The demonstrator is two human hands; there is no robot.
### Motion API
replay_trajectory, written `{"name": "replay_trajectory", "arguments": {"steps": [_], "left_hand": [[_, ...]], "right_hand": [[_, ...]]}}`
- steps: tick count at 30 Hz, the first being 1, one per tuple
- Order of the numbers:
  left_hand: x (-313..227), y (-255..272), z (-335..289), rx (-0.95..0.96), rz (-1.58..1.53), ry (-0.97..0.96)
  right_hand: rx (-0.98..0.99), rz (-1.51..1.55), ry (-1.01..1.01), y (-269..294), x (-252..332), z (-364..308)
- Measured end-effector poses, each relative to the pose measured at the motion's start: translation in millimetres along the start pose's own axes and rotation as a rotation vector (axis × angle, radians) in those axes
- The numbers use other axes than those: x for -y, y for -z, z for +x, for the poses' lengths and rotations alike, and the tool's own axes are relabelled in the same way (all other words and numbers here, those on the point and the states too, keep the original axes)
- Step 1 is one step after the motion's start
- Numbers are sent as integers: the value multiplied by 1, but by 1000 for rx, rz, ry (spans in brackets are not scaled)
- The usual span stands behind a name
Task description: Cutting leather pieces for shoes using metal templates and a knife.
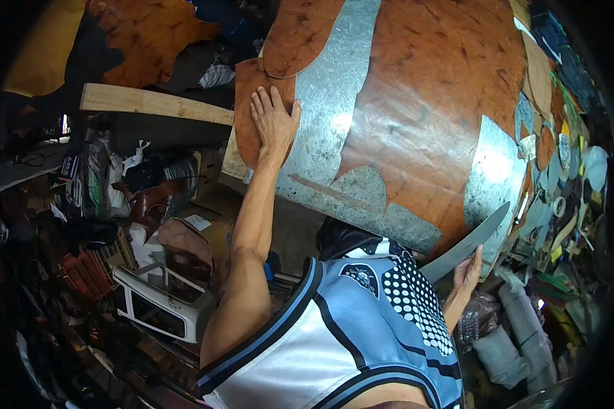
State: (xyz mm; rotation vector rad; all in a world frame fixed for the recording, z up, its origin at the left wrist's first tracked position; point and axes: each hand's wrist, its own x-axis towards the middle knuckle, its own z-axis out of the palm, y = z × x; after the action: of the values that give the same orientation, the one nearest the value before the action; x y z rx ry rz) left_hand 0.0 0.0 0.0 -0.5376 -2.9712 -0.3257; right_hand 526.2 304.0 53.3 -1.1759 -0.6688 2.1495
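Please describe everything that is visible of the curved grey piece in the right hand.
The curved grey piece is long, thin and smooth, perhaps metal or plastic. It slants up rightward to a narrow tip, in view over the metal surface. The right hand holds its lower edge; whether its other end touches the shirt cannot be told.

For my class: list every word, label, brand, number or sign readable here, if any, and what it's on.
No text is readable.
Dark emblem on the blue jersey: too small to make out.
Small blue pack at left: any print too small.
Brown piece under the left hand: no lettering visible.
Curved grey piece in the right hand: none visible.
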Motion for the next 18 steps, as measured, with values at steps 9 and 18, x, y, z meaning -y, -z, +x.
{"name": "replay_trajectory", "arguments": {"steps": [9, 18], "left_hand": [[4, 17, 7, 90, -335, 2], [1, 31, 16, 160, -352, 32]], "right_hand": [[-8, 108, -9, 21, -3, 6], [-57, 88, 69, 12, -6, 3]]}}
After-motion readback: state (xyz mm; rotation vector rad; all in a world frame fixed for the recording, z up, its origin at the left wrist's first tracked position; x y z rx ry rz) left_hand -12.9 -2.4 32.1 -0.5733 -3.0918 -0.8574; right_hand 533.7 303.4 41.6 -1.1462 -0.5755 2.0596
